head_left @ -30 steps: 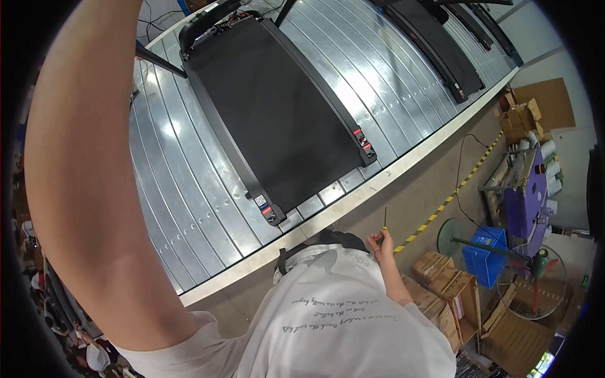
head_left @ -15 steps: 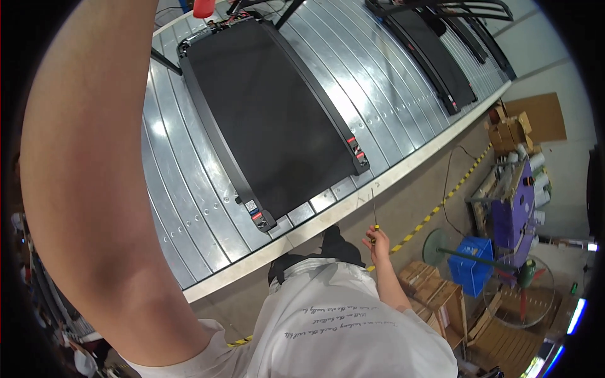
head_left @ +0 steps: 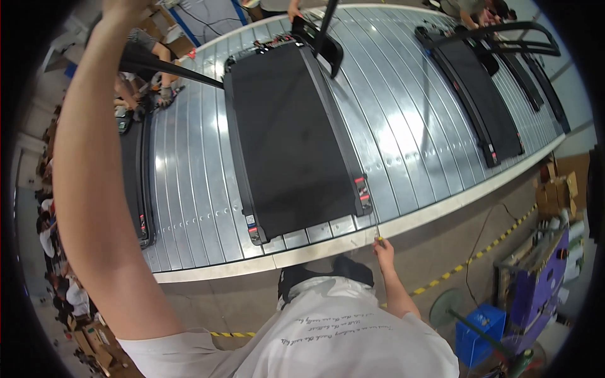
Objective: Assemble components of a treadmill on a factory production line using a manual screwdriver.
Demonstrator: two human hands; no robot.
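My left arm reaches far up the left side, and my left hand is cut off by the top edge, so its grip is hidden. A black handrail passes behind that forearm. My right hand is low at the conveyor's near edge, closed on a thin tool with a yellowish handle pointing up. Just beyond it lies a black treadmill deck with red-marked end caps, resting on the slatted metal conveyor.
A second treadmill lies to the right and a third to the left. Other people stand at the far side and along the left. Cardboard boxes, a purple rack, a blue crate and yellow-black floor tape are at right.
The view has swung so the middle treadmill sits more central and its whole deck shows. My left arm stays raised; my right hand keeps the tool near the conveyor edge.
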